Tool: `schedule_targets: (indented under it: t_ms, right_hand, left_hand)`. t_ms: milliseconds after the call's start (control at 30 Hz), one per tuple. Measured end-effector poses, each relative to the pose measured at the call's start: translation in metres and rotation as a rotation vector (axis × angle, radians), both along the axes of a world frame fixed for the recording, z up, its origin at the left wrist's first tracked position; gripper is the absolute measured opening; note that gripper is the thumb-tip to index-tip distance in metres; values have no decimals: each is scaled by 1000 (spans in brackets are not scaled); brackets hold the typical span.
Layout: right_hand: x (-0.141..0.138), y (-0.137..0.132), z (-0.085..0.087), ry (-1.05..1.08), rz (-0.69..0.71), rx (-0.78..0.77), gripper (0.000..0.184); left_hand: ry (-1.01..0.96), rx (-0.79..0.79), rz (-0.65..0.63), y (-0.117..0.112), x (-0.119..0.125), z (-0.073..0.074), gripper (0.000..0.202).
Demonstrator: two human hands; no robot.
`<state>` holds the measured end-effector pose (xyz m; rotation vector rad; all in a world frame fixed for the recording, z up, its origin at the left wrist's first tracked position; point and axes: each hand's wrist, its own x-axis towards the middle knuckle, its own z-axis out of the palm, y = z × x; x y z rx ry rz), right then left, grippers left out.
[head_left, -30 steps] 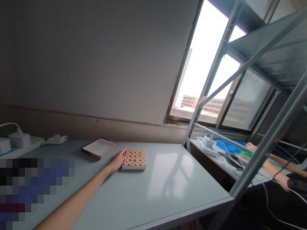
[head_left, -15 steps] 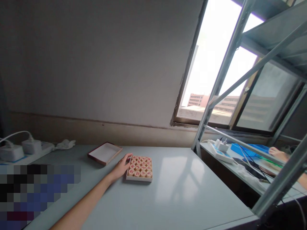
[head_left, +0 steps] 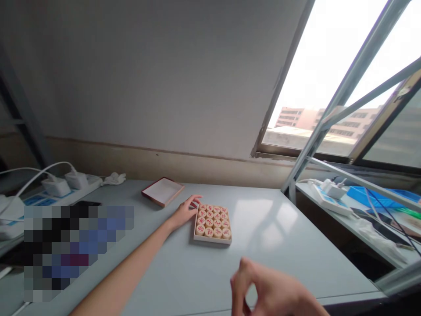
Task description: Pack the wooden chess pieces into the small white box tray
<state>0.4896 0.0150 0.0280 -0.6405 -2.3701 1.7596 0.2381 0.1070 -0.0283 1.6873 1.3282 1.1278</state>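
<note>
A shallow box of round wooden pieces with red marks (head_left: pixel 212 223) lies on the pale grey table (head_left: pixel 263 245). My left hand (head_left: pixel 184 211) rests against the box's left edge, fingers stretched along its far corner, holding nothing. My right hand (head_left: pixel 269 289) hovers low at the bottom of the view, in front of the box and apart from it, its fingers curled toward the thumb with nothing visible in them. The box's red-rimmed lid (head_left: pixel 162 191) lies upturned behind and to the left.
Power strips with white plugs (head_left: pixel 62 184) and a crumpled white cloth (head_left: pixel 113 178) sit at the far left. A metal shelf frame (head_left: pixel 315 140) stands at the right, with a power strip (head_left: pixel 332 193) and a blue tray (head_left: pixel 371 195) on its lower shelf.
The view has swung down and left, so the box sits nearer the centre. My right hand has come into view at the bottom. My left hand stays at the box's left edge.
</note>
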Motion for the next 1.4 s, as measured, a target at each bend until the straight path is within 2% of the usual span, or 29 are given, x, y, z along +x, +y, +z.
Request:
schedule_targets:
  t_ms: [67,100,133,167,200,233,300,400,567,633,733,833,867,967,1033,1133,1267,1400]
  right_hand:
    - [-6,48,16,47,-118,77,26]
    - [-10,71,17,89,-220,138,26]
    - [-13,93,14,163,-430,311,28]
    - [-16,111,8,183,-571,464,28]
    - [-18,125,-2,163,-635,565,30]
    - [-19,136,-12,125,-620,599,30]
    - [-18,147,-32,59,-572,581,29]
    - [-12,149,-47,66,-536,520,33]
    - [-9,148,-46,70,-521,487,31]
    - [-10,150,-46,81,-519,493,30]
    - [-11,150,-48,111,-518,480,28]
    - [-10,149,-48,138,-527,452,28]
    - [-9,148,-47,147,-529,442,28]
    - [-10,146,-45,196,-551,424,23]
    - [-11,144,-44,233,-584,431,21]
    - [-15,143,-46,258,-611,419,18]
    - [-13,152,-53,333,-726,455,22]
    - [-2,166,-61,136,-828,471,22]
  left_hand:
    - [1,-9,10,-2,0,3,42]
    - [4,-11,16,-2,0,4,40]
    - [9,-15,19,-3,1,4,39]
    - [15,-20,20,-3,1,5,37]
    - [21,-26,19,-3,1,5,36]
    - [27,-32,15,-4,1,4,35]
    - [35,-32,16,-4,2,3,33]
    - [63,9,65,-3,5,-1,29]
    - [117,194,206,-1,4,-4,25]
    - [114,248,241,-4,4,2,24]
    - [105,311,252,-16,11,20,24]
    - [106,213,28,-34,28,36,27]
    - [100,205,-8,-39,34,38,27]
    - [97,245,-78,-47,45,36,33]
    - [98,192,-135,-46,44,29,39]
    - [-4,56,-138,-40,37,21,47]
    - [-183,-101,-124,-35,30,18,51]
    - [-254,-132,-61,-31,26,19,46]
